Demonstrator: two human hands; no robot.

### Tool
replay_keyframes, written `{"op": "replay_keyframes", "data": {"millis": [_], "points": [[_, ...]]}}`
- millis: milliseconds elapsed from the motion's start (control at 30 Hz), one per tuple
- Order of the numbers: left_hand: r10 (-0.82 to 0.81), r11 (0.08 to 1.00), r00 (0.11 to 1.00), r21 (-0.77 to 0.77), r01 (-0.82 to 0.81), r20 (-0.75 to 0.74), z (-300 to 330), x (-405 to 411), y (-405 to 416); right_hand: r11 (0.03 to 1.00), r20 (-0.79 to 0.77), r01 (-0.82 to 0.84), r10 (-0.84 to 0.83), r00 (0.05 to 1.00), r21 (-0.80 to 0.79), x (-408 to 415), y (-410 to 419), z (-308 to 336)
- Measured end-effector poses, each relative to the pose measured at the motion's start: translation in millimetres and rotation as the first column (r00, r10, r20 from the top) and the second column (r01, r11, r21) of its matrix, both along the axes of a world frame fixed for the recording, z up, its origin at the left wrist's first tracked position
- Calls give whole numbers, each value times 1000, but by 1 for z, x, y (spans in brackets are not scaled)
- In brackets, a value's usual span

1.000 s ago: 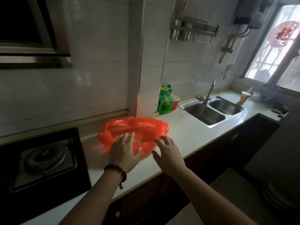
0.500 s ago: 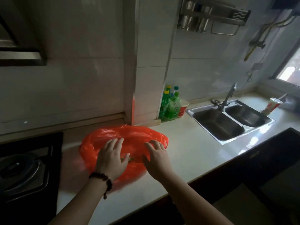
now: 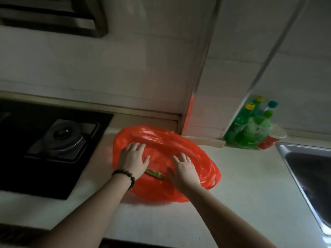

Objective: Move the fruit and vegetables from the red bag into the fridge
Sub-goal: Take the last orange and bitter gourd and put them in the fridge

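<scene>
A red plastic bag (image 3: 195,158) lies flattened on the white counter (image 3: 250,185) against the tiled wall. My left hand (image 3: 132,159), with a bead bracelet at the wrist, rests on the bag's left part with fingers spread. My right hand (image 3: 184,170) rests on its middle, fingers also straight. A green vegetable (image 3: 155,174) shows at the bag's near opening between my two hands. The rest of the bag's contents are hidden under the plastic. No fridge is in view.
A black gas hob (image 3: 53,145) with a burner sits left of the bag. Green bottles (image 3: 250,129) and a red cup (image 3: 268,140) stand by the wall at the right. A steel sink (image 3: 308,172) is at the far right.
Both hands have moved forward and come down onto the red bag. The camera has tilted down and closer, so the window and wall rack have left the view.
</scene>
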State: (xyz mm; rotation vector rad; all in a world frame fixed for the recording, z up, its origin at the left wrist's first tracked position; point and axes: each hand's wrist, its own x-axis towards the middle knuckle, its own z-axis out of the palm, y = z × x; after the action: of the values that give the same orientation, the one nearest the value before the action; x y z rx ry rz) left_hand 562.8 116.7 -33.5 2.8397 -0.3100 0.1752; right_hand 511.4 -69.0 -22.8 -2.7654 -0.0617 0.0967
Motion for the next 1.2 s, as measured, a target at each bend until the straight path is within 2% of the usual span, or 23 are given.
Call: {"op": "replay_keyframes", "data": {"millis": [133,233,433,467,533,633,667,700,767,833,900,1000,1100,1200], "points": [[134,990,977,76,-123,-169,-26,-7,23,998,-132,-62,63,989,10,-2,0,-34],[219,976,944,54,-212,-248,-41,-23,44,995,-207,-98,95,974,-2,-12,-5,-54],[287,958,886,103,-267,-365,-60,-49,62,996,-254,-92,91,963,6,-21,-11,-68],[309,951,881,119,-285,-358,-62,-52,63,996,-233,-80,85,969,34,-19,-10,-67],[324,946,919,100,-309,-226,-63,-55,62,994,-168,-58,73,983,96,-13,-2,-63],[210,978,974,-23,-209,85,-59,-47,58,988,-89,-102,113,990,115,1,17,-61],[172,985,980,-29,-170,103,-57,-43,56,986,-62,-130,137,989,107,7,25,-63],[149,989,986,-26,-148,74,-56,-38,54,983,-42,-155,159,986,94,12,31,-65],[179,983,980,-19,-182,-91,-59,-30,52,981,-41,-187,189,981,55,19,42,-70],[248,965,925,-13,-263,-288,-66,-26,53,983,-73,-184,185,980,15,24,48,-77],[280,954,879,8,-301,-387,-71,-25,53,987,-117,-157,155,981,-11,26,50,-83],[308,941,862,-7,-339,-402,-76,-26,53,988,-166,-139,126,978,-65,25,50,-90],[353,910,851,-68,-409,-389,-75,-24,53,991,-137,-99,86,987,-91,27,48,-92],[329,921,873,-84,-381,-359,-69,-22,53,996,-138,-68,59,989,-64,30,48,-89]]}}
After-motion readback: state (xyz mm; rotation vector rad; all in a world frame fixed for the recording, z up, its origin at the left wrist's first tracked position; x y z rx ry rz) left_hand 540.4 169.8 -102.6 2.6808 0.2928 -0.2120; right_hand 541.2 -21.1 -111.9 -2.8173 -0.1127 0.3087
